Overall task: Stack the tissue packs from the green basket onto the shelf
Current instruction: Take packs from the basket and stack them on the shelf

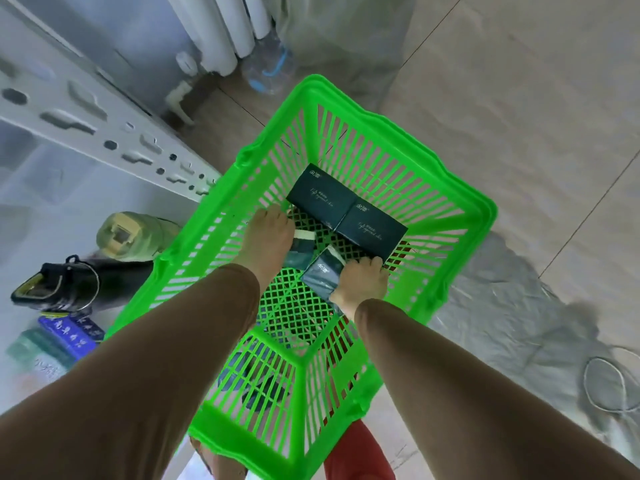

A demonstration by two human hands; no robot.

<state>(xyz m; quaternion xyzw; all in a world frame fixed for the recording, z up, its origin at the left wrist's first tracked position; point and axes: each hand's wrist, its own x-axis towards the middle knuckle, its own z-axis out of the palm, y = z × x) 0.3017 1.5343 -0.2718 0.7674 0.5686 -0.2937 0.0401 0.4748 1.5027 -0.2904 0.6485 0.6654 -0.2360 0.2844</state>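
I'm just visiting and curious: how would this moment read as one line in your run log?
stage: picking | left hand: grips tissue pack | right hand: grips tissue pack | two packs lie in green basket

I can make out print on the two dark tissue packs lying side by side in the green basket: each carries a small pale logo of what look like two Chinese characters near one corner, and a line of thin cursive script across its face, but I cannot read either. The smaller pack gripped in my right hand shows the same little logo (also too blurred to spell out). On the shelf at left, a blue box bears rows of white Chinese characters, unreadable to me.
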